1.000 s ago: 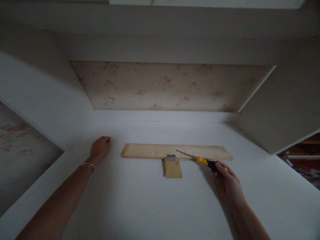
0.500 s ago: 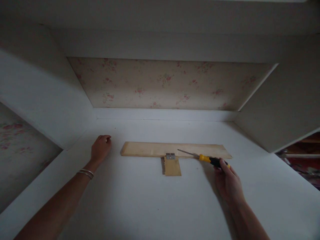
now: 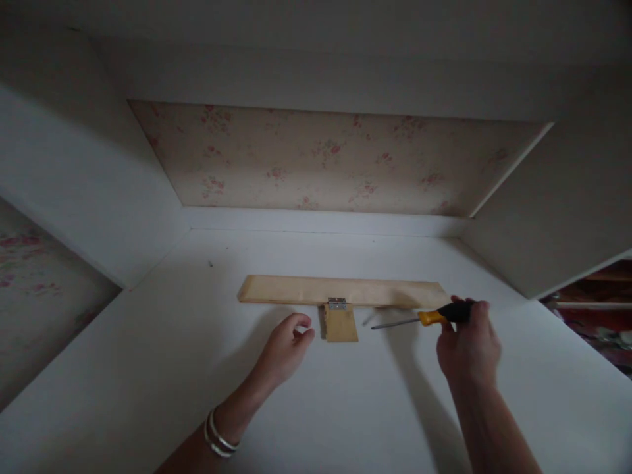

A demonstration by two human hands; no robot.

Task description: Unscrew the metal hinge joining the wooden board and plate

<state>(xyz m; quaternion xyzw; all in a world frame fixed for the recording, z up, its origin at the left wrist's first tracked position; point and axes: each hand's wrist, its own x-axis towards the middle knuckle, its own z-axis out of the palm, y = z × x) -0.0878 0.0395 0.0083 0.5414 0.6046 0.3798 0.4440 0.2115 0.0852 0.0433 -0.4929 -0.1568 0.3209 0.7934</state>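
1. A screwdriver [image 3: 425, 319] is held by its black-and-yellow handle in the right hand [image 3: 469, 349], fingers wrapped shut around it, shaft pointing left just above the bench [image 3: 148, 368].
2. The hinge [image 3: 337, 303] joins the long wooden strip [image 3: 296, 290] to the small wooden block [image 3: 340, 325], mid-bench.
3. The tip should be seated squarely in a hinge screw, shaft kept upright.
4. The left hand [image 3: 286, 345] is loosely curled, empty, just left of the block, which is best steadied by it.

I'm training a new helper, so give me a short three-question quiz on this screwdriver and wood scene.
1. True or false: the right hand holds the screwdriver.
2. What metal part joins the long board and the small block?
3. The left hand is: A) gripping the long board, B) empty, near the small block, C) holding a hammer.

Key: 1 true. 2 the hinge. 3 B.
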